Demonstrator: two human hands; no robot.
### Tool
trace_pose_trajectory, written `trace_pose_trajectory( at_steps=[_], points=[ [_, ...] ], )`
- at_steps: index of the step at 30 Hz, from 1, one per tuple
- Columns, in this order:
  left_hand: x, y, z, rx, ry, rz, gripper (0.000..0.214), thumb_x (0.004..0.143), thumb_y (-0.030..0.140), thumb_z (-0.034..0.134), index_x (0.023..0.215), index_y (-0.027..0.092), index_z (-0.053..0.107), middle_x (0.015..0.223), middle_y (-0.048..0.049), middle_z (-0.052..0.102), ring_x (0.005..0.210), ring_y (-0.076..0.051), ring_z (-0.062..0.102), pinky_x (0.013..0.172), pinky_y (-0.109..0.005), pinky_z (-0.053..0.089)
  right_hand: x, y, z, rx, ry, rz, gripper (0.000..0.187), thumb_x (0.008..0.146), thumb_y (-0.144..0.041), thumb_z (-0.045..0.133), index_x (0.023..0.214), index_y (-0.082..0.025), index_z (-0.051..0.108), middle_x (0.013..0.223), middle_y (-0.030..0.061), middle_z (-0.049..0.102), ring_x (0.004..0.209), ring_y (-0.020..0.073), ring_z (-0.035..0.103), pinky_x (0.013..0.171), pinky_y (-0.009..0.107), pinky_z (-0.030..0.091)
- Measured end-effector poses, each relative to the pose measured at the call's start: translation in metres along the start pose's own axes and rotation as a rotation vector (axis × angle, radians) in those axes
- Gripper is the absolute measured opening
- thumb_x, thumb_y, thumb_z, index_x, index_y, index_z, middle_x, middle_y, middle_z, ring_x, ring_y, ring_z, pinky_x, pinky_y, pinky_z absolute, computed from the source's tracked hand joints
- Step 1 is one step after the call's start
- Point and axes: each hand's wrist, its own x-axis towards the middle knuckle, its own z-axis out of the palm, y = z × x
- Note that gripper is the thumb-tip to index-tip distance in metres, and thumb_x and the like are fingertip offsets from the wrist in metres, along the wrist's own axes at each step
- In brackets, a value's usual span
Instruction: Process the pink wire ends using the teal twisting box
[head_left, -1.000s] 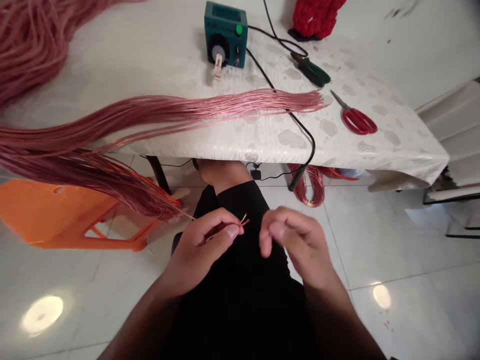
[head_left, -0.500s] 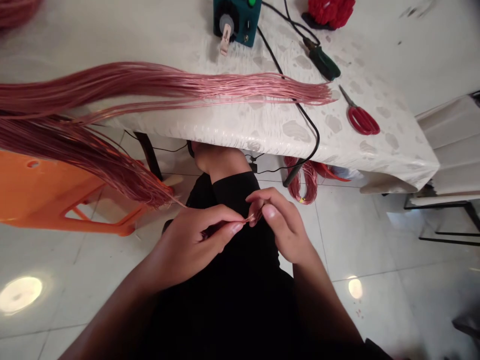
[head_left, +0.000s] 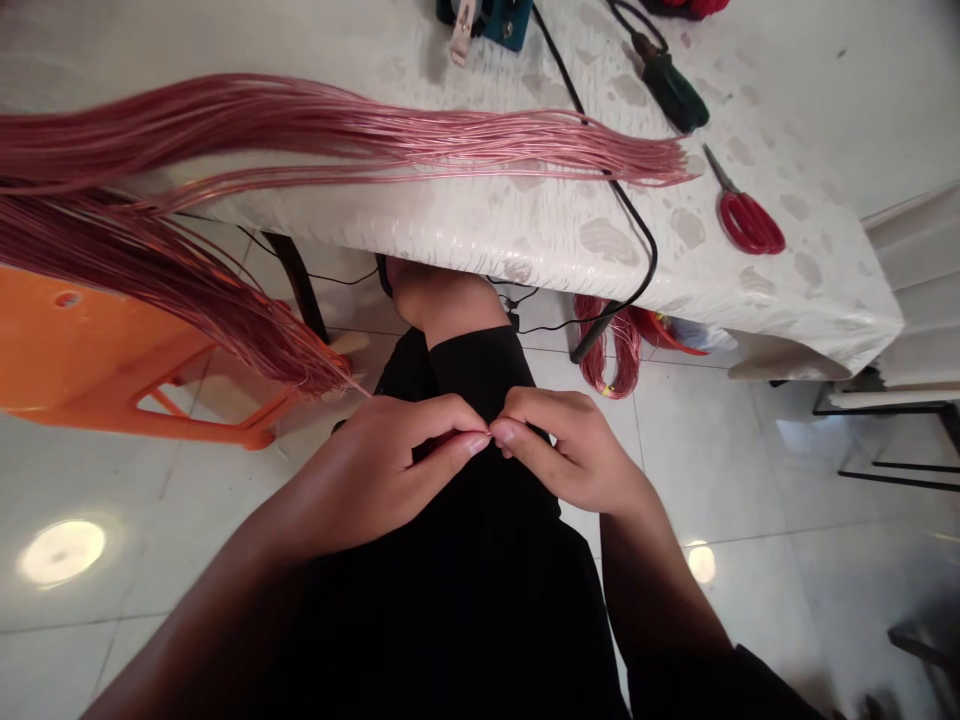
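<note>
Over my lap, my left hand pinches a thin reddish wire between thumb and forefinger. The wire runs back from behind that hand to a darker hanging bundle of wires. Fingertip to fingertip with it, my right hand is closed in a pinch on the wire's end, of which only a tiny bit shows between the fingers. Along the table's near side lies a long pink bundle of wires, its cut ends pointing right.
On the patterned tablecloth lie red-handled scissors, a green-handled tool and a black cable; a teal device stands behind. An orange stool is at left. A wire coil sits below the table.
My right hand's fingers have closed from a looser curl into a pinch against my left fingertips. My left hand keeps its pinch. The view has shifted, so the table appears higher.
</note>
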Motion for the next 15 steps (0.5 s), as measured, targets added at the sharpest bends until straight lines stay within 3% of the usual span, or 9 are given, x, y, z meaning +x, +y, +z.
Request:
trace_pose_trajectory(
  at_steps=[10,15],
  points=[
    [0.0009,0.0008,-0.0083,-0.106,0.006,-0.002,0.018,0.097,0.030,0.056,0.092,0.026,0.073,0.074,0.0049,0.070,0.062,-0.011,0.062,0.061,-0.022,0.042,-0.0030,0.0007,0.0100,0.314,0.100,0.046,0.025,0.103,-0.026,0.053,0.081,-0.018,0.063,0.072,-0.0013,0.062,0.067,0.0105,0.061,0.067,0.025,0.048],
    [-0.0003,-0.0028,-0.0081,-0.087,-0.007,-0.040,0.018,0.097,0.033,0.055,0.095,0.026,0.072,0.078,0.0041,0.071,0.069,-0.013,0.063,0.062,-0.023,0.043,-0.0044,0.0014,0.0087,0.277,0.142,0.110,0.027,0.105,-0.033,0.049,0.088,-0.019,0.064,0.075,-0.0001,0.062,0.072,0.0129,0.061,0.071,0.029,0.048]
  ],
)
